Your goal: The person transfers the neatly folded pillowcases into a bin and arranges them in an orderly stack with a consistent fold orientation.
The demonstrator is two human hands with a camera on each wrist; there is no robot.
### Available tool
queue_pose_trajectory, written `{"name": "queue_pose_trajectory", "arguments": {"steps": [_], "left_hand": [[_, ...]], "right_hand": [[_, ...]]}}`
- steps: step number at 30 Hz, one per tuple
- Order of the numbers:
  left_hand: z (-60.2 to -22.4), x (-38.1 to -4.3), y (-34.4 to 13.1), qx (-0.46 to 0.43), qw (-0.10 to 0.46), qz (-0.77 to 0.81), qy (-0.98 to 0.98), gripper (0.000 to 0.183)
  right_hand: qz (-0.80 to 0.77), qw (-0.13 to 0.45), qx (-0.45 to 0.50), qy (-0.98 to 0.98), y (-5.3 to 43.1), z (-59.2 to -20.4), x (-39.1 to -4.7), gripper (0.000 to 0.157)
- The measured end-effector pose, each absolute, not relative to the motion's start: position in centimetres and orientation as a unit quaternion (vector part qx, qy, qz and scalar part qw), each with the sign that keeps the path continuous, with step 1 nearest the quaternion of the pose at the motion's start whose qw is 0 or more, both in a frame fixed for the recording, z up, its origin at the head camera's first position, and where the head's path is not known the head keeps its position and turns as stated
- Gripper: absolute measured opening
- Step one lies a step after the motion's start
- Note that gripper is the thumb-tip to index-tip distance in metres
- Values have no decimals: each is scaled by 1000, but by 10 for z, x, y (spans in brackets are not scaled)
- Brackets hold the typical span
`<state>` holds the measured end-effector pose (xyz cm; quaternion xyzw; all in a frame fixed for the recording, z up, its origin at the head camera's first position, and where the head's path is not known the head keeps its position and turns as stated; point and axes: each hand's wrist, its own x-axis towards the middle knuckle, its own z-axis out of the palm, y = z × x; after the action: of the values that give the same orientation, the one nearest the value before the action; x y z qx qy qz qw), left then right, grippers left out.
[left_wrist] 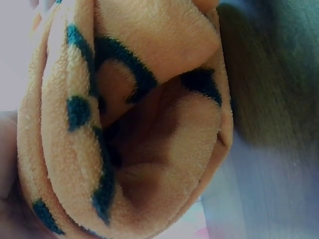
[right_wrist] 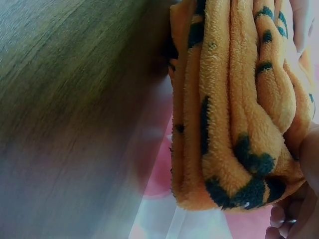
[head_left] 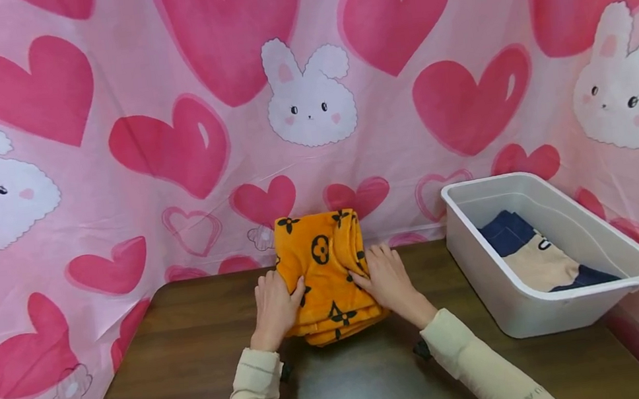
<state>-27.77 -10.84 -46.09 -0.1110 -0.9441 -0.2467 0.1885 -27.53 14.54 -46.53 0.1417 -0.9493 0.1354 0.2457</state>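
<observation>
A folded orange fleece cloth (head_left: pixel 327 285) with black flower motifs is held at the middle of the table, its upper part standing up against the backdrop. My left hand (head_left: pixel 274 305) grips its left side, thumb on the near face. On the opposite side, my right hand (head_left: pixel 392 284) holds the edge with the thumb in front too. In the left wrist view the cloth (left_wrist: pixel 144 199) shows a rounded fold with a hollow inside. Several stacked layers of the cloth (right_wrist: pixel 214 124) appear in the right wrist view. The fingers behind the cloth are partly hidden.
A light grey plastic bin (head_left: pixel 484 272) stands at the right of the brown wooden table (head_left: pixel 194 348). Inside it lies a beige and navy folded fabric (head_left: pixel 543 262). A pink backdrop (head_left: pixel 315 167) with hearts and rabbits hangs behind the table and at both sides.
</observation>
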Motion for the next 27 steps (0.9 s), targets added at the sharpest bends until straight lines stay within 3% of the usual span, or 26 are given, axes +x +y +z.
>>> {"name": "queue_pose_trajectory", "arguments": {"steps": [27], "left_hand": [[-459,-270,-104,-124,185,-255,-941,37]], "right_hand": [[150,235,137,-950,153,-465,-267,44]]}}
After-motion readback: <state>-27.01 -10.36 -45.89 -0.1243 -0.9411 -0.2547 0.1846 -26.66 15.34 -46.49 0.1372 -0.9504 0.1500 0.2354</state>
